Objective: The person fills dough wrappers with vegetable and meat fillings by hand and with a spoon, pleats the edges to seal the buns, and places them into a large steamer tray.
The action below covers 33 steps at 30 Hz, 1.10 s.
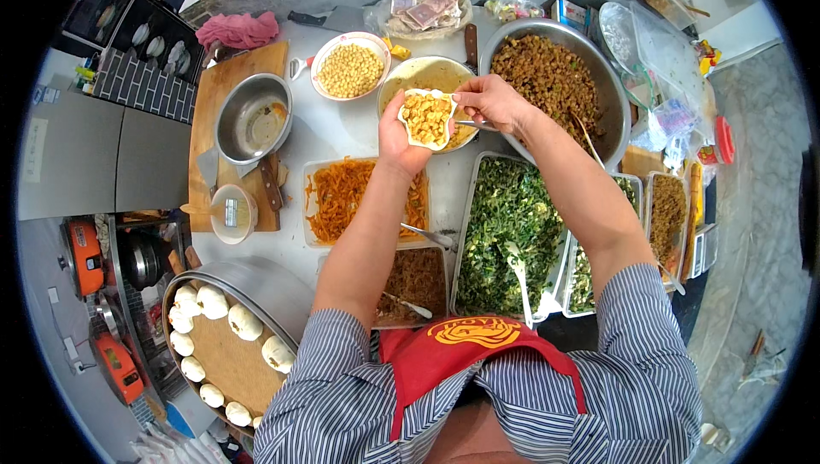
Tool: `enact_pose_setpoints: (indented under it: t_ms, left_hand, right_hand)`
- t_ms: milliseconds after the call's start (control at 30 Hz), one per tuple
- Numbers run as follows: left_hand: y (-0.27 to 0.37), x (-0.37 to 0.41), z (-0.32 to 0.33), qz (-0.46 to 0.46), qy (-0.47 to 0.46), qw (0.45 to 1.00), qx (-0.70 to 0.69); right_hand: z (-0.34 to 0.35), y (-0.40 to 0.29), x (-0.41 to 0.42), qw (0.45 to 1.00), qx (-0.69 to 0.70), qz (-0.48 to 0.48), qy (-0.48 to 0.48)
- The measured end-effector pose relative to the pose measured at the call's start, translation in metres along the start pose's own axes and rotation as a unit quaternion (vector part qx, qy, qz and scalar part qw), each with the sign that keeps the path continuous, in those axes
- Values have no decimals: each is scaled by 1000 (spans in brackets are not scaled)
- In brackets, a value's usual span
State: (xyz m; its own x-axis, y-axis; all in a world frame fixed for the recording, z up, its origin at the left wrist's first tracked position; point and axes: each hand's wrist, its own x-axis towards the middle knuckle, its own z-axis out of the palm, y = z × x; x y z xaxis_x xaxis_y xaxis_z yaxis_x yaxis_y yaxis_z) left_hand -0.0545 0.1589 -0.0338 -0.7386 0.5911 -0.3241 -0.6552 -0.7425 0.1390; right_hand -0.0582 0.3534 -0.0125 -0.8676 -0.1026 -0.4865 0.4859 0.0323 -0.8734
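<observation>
My left hand (398, 137) cups a dough wrapper (418, 141) heaped with yellow chopped filling (428, 119), over the near left rim of an enamel bowl (410, 66) that holds more yellow filling. With thumb and fingertips, my right hand (490, 102) pinches the wrapper's right edge. A metal utensil handle (477, 125) passes just below my right hand; whether that hand touches it I cannot tell. White filled buns (245, 321) line the round steamer (256, 278) at lower left.
A bowl of soybeans (349, 71) and a steel basin (254, 119) stand left. The large basin (618, 111) of brown filling is at right. Trays of shredded carrot (339, 195), brown filling (416, 278) and chopped greens (506, 227) lie nearer me. A cleaver (270, 183) rests on the wooden board.
</observation>
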Motion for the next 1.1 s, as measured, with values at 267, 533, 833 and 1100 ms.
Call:
enact_pose_setpoints:
  t_ms: [267, 533, 833, 1100]
  left_hand:
    - [5, 5, 5, -34, 30, 998, 47]
    - [9, 8, 4, -42, 26, 993, 112]
    - [18, 18, -1, -53, 49, 971, 227]
    - [26, 22, 3, -87, 30, 952, 292]
  right_hand:
    - [-1, -4, 2, 998, -31, -40, -30]
    - [-2, -12, -2, 994, -89, -70, -3]
    - [-6, -19, 1, 989, -122, -80, -24]
    - [-9, -21, 3, 985, -153, -79, -32]
